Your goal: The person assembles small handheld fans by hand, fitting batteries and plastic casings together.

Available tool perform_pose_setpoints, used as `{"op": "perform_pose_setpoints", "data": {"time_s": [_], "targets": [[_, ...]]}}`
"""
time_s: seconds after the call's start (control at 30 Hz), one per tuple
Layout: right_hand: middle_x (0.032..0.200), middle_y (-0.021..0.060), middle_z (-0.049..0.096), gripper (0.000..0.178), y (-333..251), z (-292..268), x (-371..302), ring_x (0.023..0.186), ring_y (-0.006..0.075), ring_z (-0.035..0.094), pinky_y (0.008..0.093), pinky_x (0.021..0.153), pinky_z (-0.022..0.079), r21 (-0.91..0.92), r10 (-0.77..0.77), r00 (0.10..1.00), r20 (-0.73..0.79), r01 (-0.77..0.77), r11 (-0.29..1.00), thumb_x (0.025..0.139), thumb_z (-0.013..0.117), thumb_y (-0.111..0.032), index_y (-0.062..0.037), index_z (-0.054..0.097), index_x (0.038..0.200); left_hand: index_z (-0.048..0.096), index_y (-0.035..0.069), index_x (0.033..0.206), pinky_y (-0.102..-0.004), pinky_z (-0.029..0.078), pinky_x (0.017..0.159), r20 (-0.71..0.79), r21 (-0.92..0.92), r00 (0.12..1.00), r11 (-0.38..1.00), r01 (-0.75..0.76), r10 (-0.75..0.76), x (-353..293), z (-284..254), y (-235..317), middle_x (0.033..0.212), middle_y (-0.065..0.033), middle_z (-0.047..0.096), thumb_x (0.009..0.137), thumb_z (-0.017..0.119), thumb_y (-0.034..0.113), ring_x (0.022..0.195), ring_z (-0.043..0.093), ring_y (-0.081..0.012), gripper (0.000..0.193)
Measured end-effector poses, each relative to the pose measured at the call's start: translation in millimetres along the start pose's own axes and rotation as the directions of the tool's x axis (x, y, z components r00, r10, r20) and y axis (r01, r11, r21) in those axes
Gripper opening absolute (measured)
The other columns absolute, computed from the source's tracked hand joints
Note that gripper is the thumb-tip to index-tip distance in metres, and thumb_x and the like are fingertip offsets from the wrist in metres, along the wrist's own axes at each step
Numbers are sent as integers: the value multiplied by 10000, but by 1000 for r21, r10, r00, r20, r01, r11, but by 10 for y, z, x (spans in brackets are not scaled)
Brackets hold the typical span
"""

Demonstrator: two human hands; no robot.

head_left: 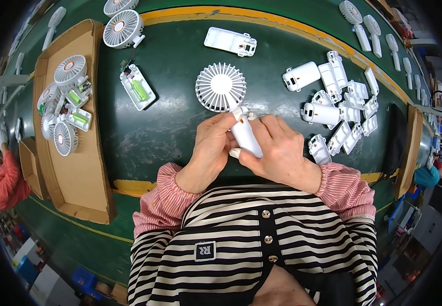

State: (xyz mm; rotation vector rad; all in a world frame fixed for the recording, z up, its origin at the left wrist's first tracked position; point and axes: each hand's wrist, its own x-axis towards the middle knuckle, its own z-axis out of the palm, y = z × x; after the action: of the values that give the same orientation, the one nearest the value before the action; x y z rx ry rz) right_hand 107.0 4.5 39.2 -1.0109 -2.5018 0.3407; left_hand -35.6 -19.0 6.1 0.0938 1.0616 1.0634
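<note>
Both of my hands are closed on a white handheld fan, in front of my chest. Its round slatted head (221, 86) points away from me, and its handle (246, 137) lies between my fingers. My left hand (212, 140) grips the handle near the neck. From the other side my right hand (277, 148) wraps it, with the thumb at the handle's lower end. Fingertip covers show on some fingers. Beyond the fan head a white handle shell (226, 41) rests on the table.
On the left, a cardboard tray (91, 188) holds several fan heads and open handles with green batteries. Beside it lies an opened fan (138, 87) with its battery exposed. Several white handle shells (320, 113) are heaped at right. Finished-looking fans (354, 23) stand beyond the yellow strip.
</note>
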Motion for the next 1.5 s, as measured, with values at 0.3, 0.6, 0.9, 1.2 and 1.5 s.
{"op": "perform_pose_setpoints", "data": {"time_s": [0.3,0.6,0.9,1.2,1.5], "targets": [[682,171,601,418,187,88,-95,620,211,607,305,547,464,547,498,763,412,-644,534,717,666,-298,65,561,896,550,-52,1010,-322,464,818,37,-42,992,992,-120,121,-6,16,-29,971,-143,605,853,518,155,894,585,-197,262],[695,64,597,325,163,112,-20,616,84,538,241,538,431,659,380,663,644,-734,163,803,613,-255,66,606,857,581,-34,995,-269,440,786,116,-65,977,983,-173,180,-5,11,-34,932,-93,627,840,557,143,852,578,-142,237],[713,78,602,340,131,128,-6,623,94,555,243,547,443,669,407,660,631,-729,145,753,652,-242,67,594,884,574,-55,990,-279,449,786,80,-102,972,972,-212,221,-14,4,-70,935,-109,623,831,541,84,839,584,-148,214],[704,81,599,292,82,174,33,610,114,573,249,533,456,720,457,658,599,-692,52,695,663,-139,63,557,877,503,-66,1113,-312,458,837,202,14,937,956,-293,284,-42,14,-85,1070,-171,584,822,569,86,949,577,-192,335],[691,76,597,271,65,262,4,605,101,560,245,522,443,757,482,702,524,-644,115,677,642,-117,55,567,872,527,-56,1067,-241,495,581,179,-30,890,907,-421,419,5,-45,-191,986,-111,615,785,556,7,783,596,-132,290]]}}
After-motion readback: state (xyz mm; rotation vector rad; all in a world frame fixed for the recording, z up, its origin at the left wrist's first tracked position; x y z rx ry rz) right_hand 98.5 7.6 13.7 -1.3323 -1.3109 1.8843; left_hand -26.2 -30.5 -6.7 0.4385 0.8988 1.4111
